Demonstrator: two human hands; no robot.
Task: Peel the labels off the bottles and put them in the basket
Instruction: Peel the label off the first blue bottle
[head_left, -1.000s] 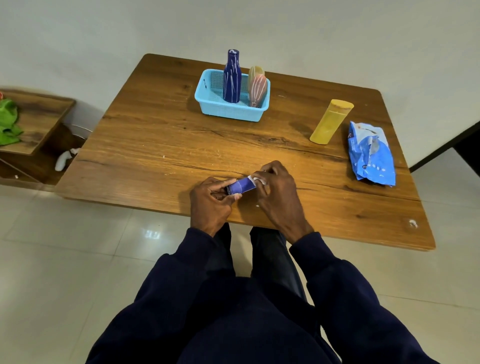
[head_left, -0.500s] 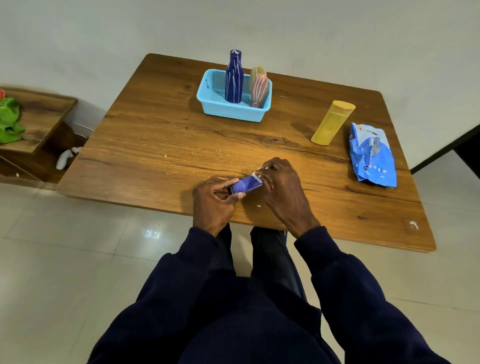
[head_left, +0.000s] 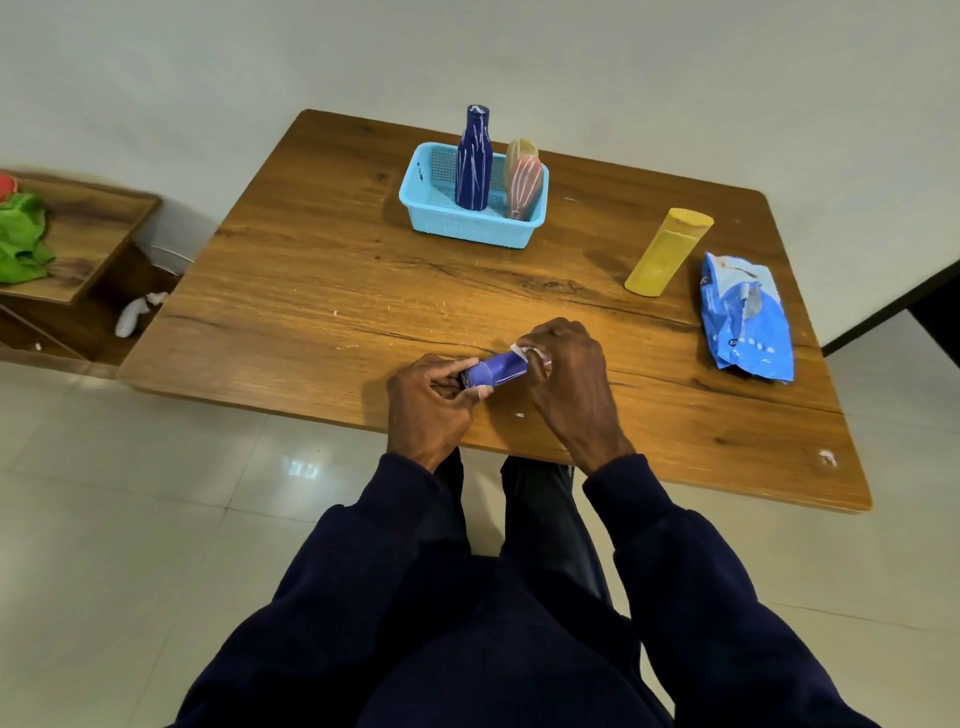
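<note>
Currently left hand (head_left: 427, 400) grips small blue bottle (head_left: 496, 370) sideways over table (head_left: 311, 291) edge, steadying it; right hand (head_left: 563, 371) pinches white label (head_left: 521, 351) corner to peel. Basket (head_left: 470, 226) far back.

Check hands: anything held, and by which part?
Small bottle, by both: left hand grips one end, right hand fingers pinch the white label at the other.

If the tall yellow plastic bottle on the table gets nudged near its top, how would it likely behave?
The tall yellow plastic bottle stands on a narrow end, so it would probably tip rather than slide. Once down, its rounded body might roll toward the crinkled blue plastic packet beside it.
</note>
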